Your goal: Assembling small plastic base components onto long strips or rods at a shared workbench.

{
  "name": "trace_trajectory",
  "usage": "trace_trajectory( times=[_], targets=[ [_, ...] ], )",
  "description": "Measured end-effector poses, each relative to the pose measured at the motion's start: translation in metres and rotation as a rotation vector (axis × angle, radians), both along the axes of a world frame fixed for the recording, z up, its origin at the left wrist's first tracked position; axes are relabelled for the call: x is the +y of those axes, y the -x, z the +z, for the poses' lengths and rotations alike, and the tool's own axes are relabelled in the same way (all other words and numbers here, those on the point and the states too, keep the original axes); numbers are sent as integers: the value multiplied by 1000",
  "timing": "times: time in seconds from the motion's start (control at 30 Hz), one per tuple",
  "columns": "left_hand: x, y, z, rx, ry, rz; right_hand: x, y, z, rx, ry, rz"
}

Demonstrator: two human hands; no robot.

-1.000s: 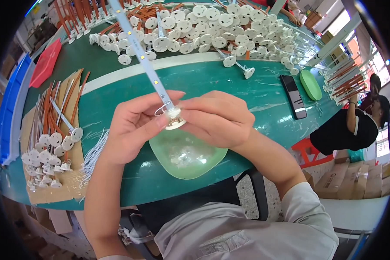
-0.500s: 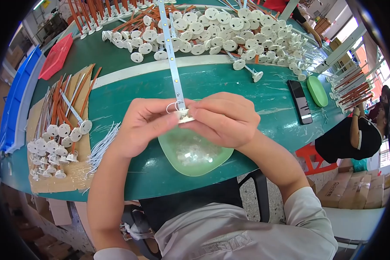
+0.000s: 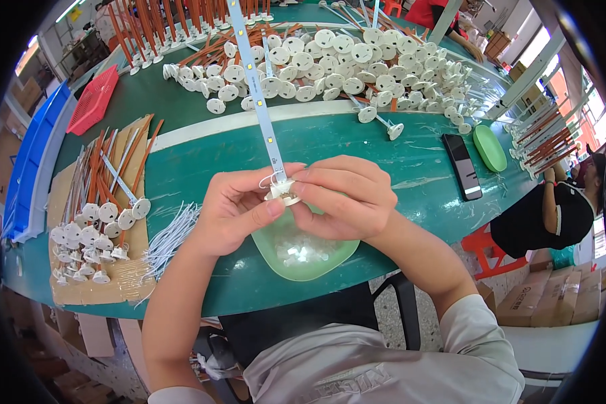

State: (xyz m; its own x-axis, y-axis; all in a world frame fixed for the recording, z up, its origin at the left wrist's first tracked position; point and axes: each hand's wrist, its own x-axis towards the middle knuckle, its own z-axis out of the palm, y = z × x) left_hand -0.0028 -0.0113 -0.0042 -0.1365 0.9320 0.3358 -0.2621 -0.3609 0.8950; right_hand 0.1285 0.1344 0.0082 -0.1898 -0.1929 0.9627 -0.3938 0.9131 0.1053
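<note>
An LED light strip [image 3: 257, 94] rises from a small white round base [image 3: 284, 191], leaning slightly to the left. My left hand [image 3: 232, 212] grips the base from its left side, thumb at the front rim. From the right, my right hand [image 3: 350, 195] has its fingers closed against the base's other side; whether a small part is pinched there is hidden. A thin white wire [image 3: 265, 180] loops out beside the strip's foot. Below both hands sits a green bowl [image 3: 306, 268] holding small clear pieces.
Finished-looking strips with white bases [image 3: 87, 236] lie on cardboard [image 3: 131, 283] at left, beside a bundle of white wires [image 3: 172, 239]. A large pile of white bases [image 3: 343, 60] spans the back. A phone [image 3: 462, 167] and green dish [image 3: 490, 148] lie right. Another person [image 3: 542, 212] sits far right.
The base has tipped so more of its inside shows, and the strip leans further left. Both hands stay on the base, and the view has shifted slightly.
</note>
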Motion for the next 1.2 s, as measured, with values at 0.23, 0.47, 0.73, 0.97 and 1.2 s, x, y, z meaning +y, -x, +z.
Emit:
trace_trajectory(
  times=[0.23, 0.47, 0.73, 0.97, 1.2],
  targets=[
    [2, -4, 3, 8, -54, 12, -2, -4, 8, -24, 14, 18],
    [0, -3, 4, -3, -1, 0, -6, -2, 5, -9, 21, 11],
    [13, -8, -7, 2, 115, 94, 1, -13, -7, -75, 77, -103],
    [2, 3, -11, -117, 78, 145, 0, 0, -5, -90, 184, 47],
    [-1, 20, -25, -14, 66, 154, -5, -5, -3, -97, 185, 27]
  ],
)
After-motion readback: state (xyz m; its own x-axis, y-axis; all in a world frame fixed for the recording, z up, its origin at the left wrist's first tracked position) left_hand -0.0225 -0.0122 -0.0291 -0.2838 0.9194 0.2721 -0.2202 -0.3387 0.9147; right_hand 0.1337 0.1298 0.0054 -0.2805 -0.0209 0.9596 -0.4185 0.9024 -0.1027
